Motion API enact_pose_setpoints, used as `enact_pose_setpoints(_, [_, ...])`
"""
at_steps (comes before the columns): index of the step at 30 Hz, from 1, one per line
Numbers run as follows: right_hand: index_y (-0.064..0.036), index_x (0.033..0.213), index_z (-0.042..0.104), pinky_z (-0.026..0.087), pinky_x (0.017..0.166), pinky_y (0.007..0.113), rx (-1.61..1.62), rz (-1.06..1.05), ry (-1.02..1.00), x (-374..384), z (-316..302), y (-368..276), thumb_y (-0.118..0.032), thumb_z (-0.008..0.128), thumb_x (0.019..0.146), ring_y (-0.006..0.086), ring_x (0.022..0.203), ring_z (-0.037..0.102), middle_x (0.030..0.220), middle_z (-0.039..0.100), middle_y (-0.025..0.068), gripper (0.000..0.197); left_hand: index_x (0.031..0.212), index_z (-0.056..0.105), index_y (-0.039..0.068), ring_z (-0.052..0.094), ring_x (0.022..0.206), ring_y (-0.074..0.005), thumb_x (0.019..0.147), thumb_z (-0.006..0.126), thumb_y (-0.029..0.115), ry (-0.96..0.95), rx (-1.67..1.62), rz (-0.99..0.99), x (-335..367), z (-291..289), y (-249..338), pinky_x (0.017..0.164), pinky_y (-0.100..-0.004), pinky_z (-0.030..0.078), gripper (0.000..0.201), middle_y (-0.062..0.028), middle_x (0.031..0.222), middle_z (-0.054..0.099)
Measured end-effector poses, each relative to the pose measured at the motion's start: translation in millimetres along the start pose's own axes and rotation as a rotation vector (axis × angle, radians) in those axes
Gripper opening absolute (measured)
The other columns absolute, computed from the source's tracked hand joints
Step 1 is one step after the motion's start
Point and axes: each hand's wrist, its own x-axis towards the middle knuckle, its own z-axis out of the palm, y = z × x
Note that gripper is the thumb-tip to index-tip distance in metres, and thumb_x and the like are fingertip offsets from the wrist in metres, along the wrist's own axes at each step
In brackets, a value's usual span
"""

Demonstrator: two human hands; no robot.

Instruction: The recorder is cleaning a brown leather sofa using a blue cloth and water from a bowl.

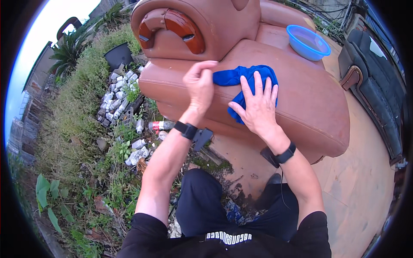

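A crumpled blue cloth (263,74) lies on the brown leather seat (301,103) of a sofa. My right hand (259,107) rests flat on the cloth with its fingers spread, pressing it against the leather. From there a narrow strip of the cloth stretches left to my left hand (200,86). That hand is closed, its fingers curled at the strip's end. Its grip on the cloth is partly hidden by the hand itself. Both wrists wear black straps with small dark devices.
Farther right on the sofa sits a blue plastic basin (308,42). The sofa's armrest (185,26) with glossy wood trim rises behind my left hand. A dark worn sofa (374,94) stands at the right. Weeds, white bottles (116,96) and a black pot (118,56) are on the left.
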Motion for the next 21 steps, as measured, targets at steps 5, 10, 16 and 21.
enact_pose_setpoints(5, [-0.0144,0.144,0.056,0.027,0.107,0.079,-0.004,-0.011,-0.029,43,8,2,-0.054,0.073,0.089,0.0635,0.136,0.037,0.157,0.037,0.0296,0.070,0.100,0.077,0.007,0.071,0.083,-0.0235,0.088,0.063,0.012,0.052,0.774,-0.049,72,-103,-42,0.082,-0.0363,0.055,0.019,-0.0125,0.092,0.075])
enact_pose_setpoints(10, [-0.0241,0.140,0.062,0.027,0.108,0.076,0.092,-0.045,-0.140,84,26,14,-0.055,0.072,0.086,0.0582,0.137,0.039,0.156,0.039,0.0275,0.064,0.102,0.076,0.009,0.067,0.103,-0.0363,0.082,0.067,0.025,0.024,1.322,0.147,125,-148,-68,0.096,-0.0468,0.052,0.026,-0.0176,0.107,0.071])
enact_pose_setpoints(16, [-0.0267,0.141,0.060,0.031,0.115,0.066,0.121,0.053,-0.339,171,76,75,-0.056,0.062,0.089,0.0490,0.139,0.045,0.158,0.043,0.0161,0.060,0.093,0.070,0.007,0.062,0.107,-0.0369,0.086,0.061,0.027,0.041,1.403,0.028,126,-134,-77,0.102,-0.0494,0.044,0.023,-0.0176,0.104,0.069])
enact_pose_setpoints(21, [-0.0228,0.149,0.051,0.029,0.116,0.065,0.076,0.317,-0.519,236,105,97,-0.057,0.060,0.087,0.0448,0.144,0.043,0.158,0.043,0.0126,0.071,0.094,0.070,0.008,0.060,0.111,-0.0355,0.087,0.061,0.028,0.054,1.364,0.017,122,-130,-80,0.102,-0.0496,0.043,0.023,-0.0170,0.106,0.067])
